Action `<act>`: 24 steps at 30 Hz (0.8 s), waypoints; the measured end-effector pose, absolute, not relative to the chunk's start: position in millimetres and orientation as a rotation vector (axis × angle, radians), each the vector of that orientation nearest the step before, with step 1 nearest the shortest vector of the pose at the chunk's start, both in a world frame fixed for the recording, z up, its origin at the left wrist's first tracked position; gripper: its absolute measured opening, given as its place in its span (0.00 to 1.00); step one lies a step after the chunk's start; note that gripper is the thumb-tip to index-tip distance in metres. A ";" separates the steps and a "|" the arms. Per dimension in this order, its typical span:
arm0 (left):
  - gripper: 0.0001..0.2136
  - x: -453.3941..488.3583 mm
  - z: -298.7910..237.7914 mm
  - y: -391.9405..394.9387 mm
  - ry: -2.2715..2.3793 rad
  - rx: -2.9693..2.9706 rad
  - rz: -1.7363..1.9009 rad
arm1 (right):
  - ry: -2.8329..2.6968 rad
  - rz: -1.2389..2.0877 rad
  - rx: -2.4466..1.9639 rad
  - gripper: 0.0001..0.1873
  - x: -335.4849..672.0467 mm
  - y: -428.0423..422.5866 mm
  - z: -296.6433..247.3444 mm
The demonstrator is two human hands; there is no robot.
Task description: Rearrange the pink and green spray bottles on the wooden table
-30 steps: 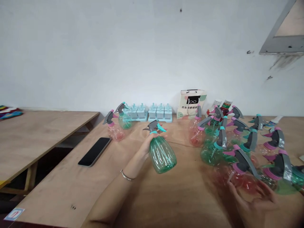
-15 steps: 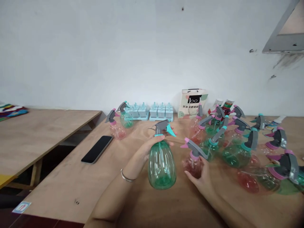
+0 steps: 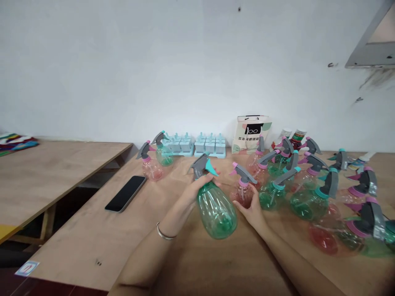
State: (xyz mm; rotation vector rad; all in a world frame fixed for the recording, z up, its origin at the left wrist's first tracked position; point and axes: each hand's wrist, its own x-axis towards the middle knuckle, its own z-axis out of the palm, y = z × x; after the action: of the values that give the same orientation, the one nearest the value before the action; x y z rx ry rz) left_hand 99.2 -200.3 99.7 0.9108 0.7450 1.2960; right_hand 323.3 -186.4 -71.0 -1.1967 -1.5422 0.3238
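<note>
My left hand [image 3: 197, 187] is wrapped round the neck of a green spray bottle [image 3: 217, 211] with a grey head and turquoise trigger. The bottle is tilted, its base swung to the right and toward me. Close by on the right, my right hand [image 3: 254, 207] grips the body of a pink spray bottle [image 3: 242, 192] with a grey head and pink trigger. Whether that bottle touches the table cannot be made out. Farther left, another pink spray bottle [image 3: 152, 168] and a green spray bottle [image 3: 165, 155] stand together on the wooden table [image 3: 77, 246].
Several pink and green spray bottles [image 3: 308, 203] crowd the right side. A black phone [image 3: 126, 193] lies at the left. Light-blue ice-pop moulds [image 3: 210, 147] and a paper bag [image 3: 250, 135] stand by the wall. A second table [image 3: 61, 168] is on the far left.
The green bottle in my left hand has tipped, its base moving right and its head left. My right hand has moved the pink bottle left and slightly away from me.
</note>
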 end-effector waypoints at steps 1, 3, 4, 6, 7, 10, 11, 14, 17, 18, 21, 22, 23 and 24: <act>0.18 100.7 100.0 -200.4 0.741 0.912 1.312 | -1.546 0.329 -1.196 0.44 323.5 -186.8 -70.6; 0.18 101.9 100.8 -201.1 0.733 0.944 1.290 | -1.552 0.342 -1.192 0.44 324.0 -186.9 -69.9; 0.18 101.4 101.1 -201.6 0.730 0.977 1.245 | -1.553 0.348 -1.191 0.44 324.2 -186.7 -69.8; 0.19 99.4 101.2 -202.8 0.730 1.043 1.153 | -1.552 0.353 -1.196 0.45 324.6 -186.4 -70.0; 0.19 98.4 100.8 -203.4 0.729 1.063 1.121 | -1.550 0.351 -1.201 0.45 324.7 -186.3 -70.3; 0.17 97.5 98.6 -205.0 0.732 1.054 1.160 | -1.552 0.342 -1.211 0.45 324.7 -186.4 -71.3; 0.16 97.9 98.3 -205.8 0.737 1.047 1.195 | -1.554 0.340 -1.210 0.45 324.7 -186.5 -71.5; 0.15 99.9 100.9 -209.1 0.757 1.068 1.252 | -1.556 0.350 -1.198 0.45 324.7 -186.7 -71.5; 0.18 100.8 106.5 -212.0 0.744 1.143 1.156 | -1.550 0.360 -1.189 0.45 324.9 -186.8 -71.2; 0.19 100.9 107.6 -212.3 0.733 1.164 1.116 | -1.550 0.362 -1.187 0.44 325.0 -186.8 -71.1; 0.19 101.4 105.7 -211.1 0.735 1.160 1.066 | -1.548 0.365 -1.189 0.45 325.1 -186.9 -70.9; 0.18 101.7 103.8 -210.4 0.751 1.133 1.083 | -1.547 0.365 -1.192 0.45 325.1 -187.0 -70.8; 0.16 102.0 101.9 -209.8 0.771 1.102 1.104 | -1.547 0.364 -1.193 0.45 325.2 -187.1 -70.6; 0.15 102.3 100.2 -209.5 0.793 1.073 1.122 | -1.549 0.364 -1.192 0.45 325.3 -187.3 -70.4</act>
State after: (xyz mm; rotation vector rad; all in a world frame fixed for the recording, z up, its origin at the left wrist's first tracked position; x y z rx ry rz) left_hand 102.3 -209.5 100.2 1.0733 0.7927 1.1221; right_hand 325.3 -187.3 -70.4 -1.1923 -1.5489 0.3636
